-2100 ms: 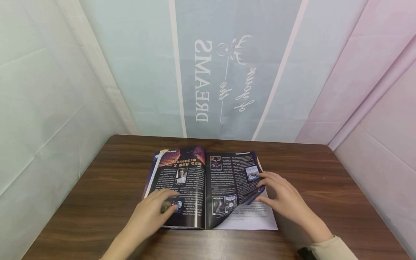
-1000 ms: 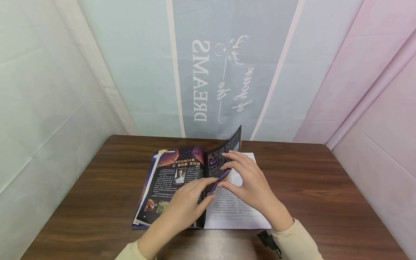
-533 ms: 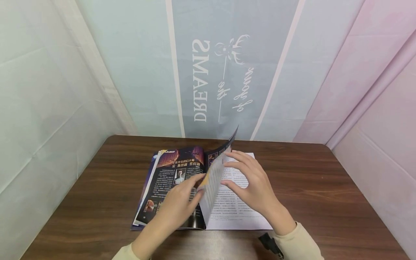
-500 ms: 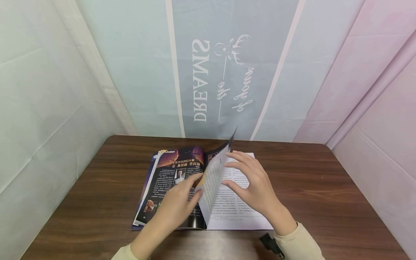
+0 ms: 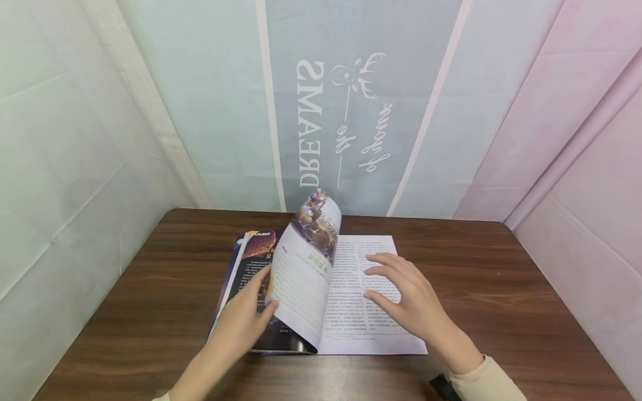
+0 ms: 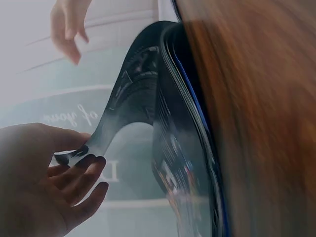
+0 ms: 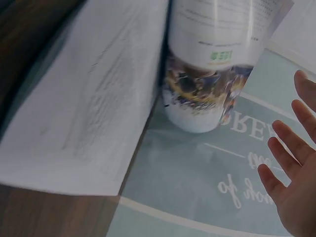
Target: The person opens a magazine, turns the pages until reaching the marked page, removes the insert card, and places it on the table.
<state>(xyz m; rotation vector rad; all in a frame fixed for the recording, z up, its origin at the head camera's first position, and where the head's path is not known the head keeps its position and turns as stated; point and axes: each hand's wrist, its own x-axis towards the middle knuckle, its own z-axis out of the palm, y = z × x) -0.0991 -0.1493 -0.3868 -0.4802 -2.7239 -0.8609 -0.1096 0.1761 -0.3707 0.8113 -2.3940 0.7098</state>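
An open magazine (image 5: 371, 334) lies on the wooden table. One page (image 5: 303, 284) stands raised and curved over its left half, its pale side with a picture and green heading facing right. My left hand (image 5: 243, 314) pinches that page's outer edge between thumb and fingers; the left wrist view shows the page's dark side (image 6: 133, 94) bending up from the magazine. Over the white text page on the right hovers my right hand (image 5: 413, 295), fingers spread and holding nothing. In the right wrist view the raised page (image 7: 207, 64) is apart from the right hand (image 7: 296, 173).
The brown wooden table (image 5: 481, 289) extends around the magazine on all sides. Behind it hangs a pale blue-grey cloth (image 5: 351, 139) with mirrored white lettering. White cloth walls (image 5: 75, 167) close in at left and right. A black strap (image 5: 443, 387) shows by the right sleeve.
The right hand first lifted the page and brought it inward. The left hand took its edge and drew it left over the dark page, while the right hand let go and moved back right.
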